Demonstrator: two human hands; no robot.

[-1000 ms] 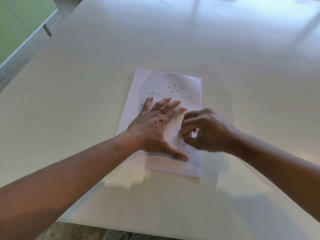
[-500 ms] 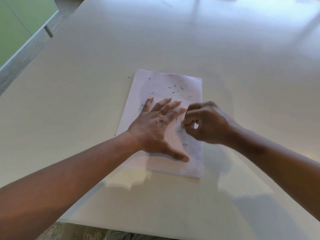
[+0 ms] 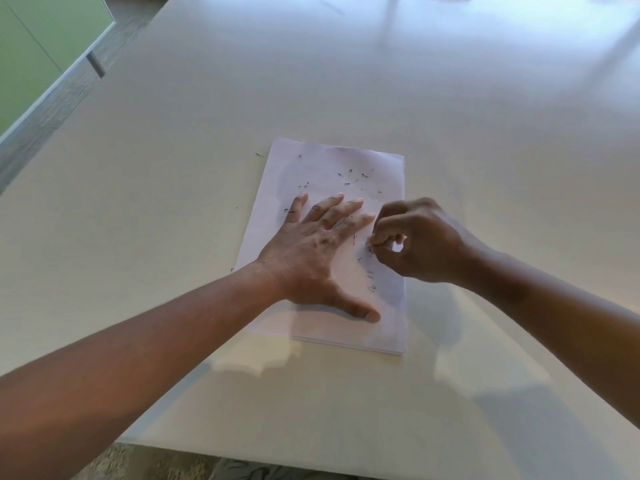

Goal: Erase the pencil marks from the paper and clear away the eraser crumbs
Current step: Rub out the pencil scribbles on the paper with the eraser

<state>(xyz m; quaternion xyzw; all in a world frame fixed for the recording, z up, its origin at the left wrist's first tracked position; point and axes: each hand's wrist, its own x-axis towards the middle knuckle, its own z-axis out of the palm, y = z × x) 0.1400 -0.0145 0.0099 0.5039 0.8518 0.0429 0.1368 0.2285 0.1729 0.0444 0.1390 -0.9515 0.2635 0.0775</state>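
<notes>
Paper (image 3: pixel 332 174), a thin white stack, lies on the pale table (image 3: pixel 450 116) just below frame centre, long edges running up-frame. Left hand (image 3: pixel 318 251) rests flat on the lower-middle of the sheet, fingers straight and spread, thumb stretched out toward the bottom right; it grasps nothing, only presses the sheet down. Right hand (image 3: pixel 415 240) sits over the right edge of the paper, fingers curled, tips pinching a small white eraser (image 3: pixel 397 247), mostly hidden; only a pale patch shows between fingers and thumb. Whether the eraser touches the sheet cannot be told. Dark eraser crumbs (image 3: pixel 353 176) are scattered across the upper half of the paper, more below the right fingertips, and a few stray on the table left of the sheet. Green panel (image 3: pixel 38 39) in the upper left corner.
</notes>
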